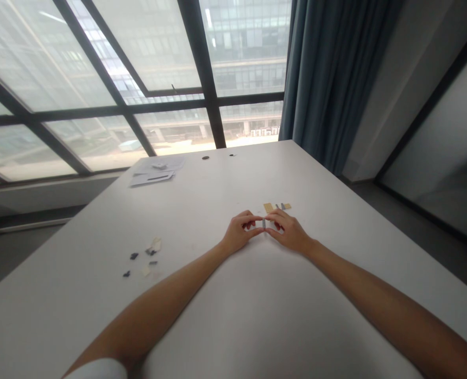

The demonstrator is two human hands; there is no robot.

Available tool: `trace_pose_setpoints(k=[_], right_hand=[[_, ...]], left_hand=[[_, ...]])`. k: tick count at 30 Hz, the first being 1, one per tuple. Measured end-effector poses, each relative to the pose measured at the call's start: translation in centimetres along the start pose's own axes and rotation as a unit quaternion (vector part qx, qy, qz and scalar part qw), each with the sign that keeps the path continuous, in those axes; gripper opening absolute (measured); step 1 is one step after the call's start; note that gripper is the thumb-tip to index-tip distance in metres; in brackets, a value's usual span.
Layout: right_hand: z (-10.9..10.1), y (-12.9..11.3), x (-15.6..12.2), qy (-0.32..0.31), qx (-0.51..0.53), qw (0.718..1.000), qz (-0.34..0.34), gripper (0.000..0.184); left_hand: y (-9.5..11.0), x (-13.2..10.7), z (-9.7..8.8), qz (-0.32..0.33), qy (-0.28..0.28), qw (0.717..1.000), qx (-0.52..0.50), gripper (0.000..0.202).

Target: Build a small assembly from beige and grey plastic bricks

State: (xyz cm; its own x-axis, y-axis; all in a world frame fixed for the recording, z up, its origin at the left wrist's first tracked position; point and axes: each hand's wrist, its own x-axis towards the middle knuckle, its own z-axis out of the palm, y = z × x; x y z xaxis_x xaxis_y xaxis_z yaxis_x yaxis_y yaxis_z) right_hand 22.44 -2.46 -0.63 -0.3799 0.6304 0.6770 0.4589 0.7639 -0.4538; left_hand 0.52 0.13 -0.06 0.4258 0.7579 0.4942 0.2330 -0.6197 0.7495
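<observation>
Entry, head view, watching remotely.

Hands: both arms are stretched out over the table point(257, 321) and meet past its middle, toward the far edge. The left hand point(240, 232) and right hand point(291, 233) are together, fingertips facing each other, both pinched on one small grey piece point(264, 223) held low over the tabletop. I cannot tell whether it is a single part or two pressed face to face; it is too small.

Just beyond the fingers: a tan flat piece point(268, 207) and a few grey and tan bits point(284, 206) lie close together on the surface, untouched.

Further out, toward the left edge: a loose scatter of dark bits point(133, 256) and a cream piece point(155, 243), well apart from the hands. Near the far left corner lie white paper sheets point(156, 171). Two small dark spots point(205, 157) sit at the far edge; I cannot make out what they are.

Progress, my judgement: early. Only the grey piece is in hand. Everything else lies loose in two separate groups, and I see nothing larger built up anywhere on the table.

Surroundings: window wall behind the far edge, blue curtain point(320, 79) at its right end.
</observation>
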Motion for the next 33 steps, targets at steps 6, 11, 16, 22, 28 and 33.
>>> trace_pose_setpoints(k=[6, 11, 16, 22, 28, 33], right_hand=[[-0.06, 0.0, 0.02, -0.003, 0.0, 1.0, -0.002, 0.025], [-0.11, -0.08, 0.01, -0.003, 0.0, 1.0, 0.002, 0.025], [0.04, 0.1, -0.05, -0.001, -0.004, 1.0, 0.003, 0.026], [0.07, 0.21, -0.06, -0.004, -0.003, 1.0, 0.003, 0.026], [0.0, 0.03, -0.03, -0.002, 0.001, 1.0, 0.004, 0.025], [0.1, 0.13, -0.07, -0.003, -0.001, 1.0, 0.004, 0.024]], left_hand=[[-0.21, -0.03, 0.05, -0.001, 0.0, 1.0, 0.003, 0.037], [-0.03, -0.01, 0.02, -0.004, 0.0, 1.0, -0.002, 0.037], [0.05, 0.0, -0.02, -0.008, -0.004, 1.0, -0.002, 0.038], [-0.16, -0.04, 0.06, -0.009, -0.001, 1.0, -0.002, 0.037], [-0.1, -0.03, -0.01, -0.008, -0.005, 1.0, 0.0, 0.038], [-0.12, -0.03, -0.02, -0.006, -0.004, 1.0, 0.002, 0.039]])
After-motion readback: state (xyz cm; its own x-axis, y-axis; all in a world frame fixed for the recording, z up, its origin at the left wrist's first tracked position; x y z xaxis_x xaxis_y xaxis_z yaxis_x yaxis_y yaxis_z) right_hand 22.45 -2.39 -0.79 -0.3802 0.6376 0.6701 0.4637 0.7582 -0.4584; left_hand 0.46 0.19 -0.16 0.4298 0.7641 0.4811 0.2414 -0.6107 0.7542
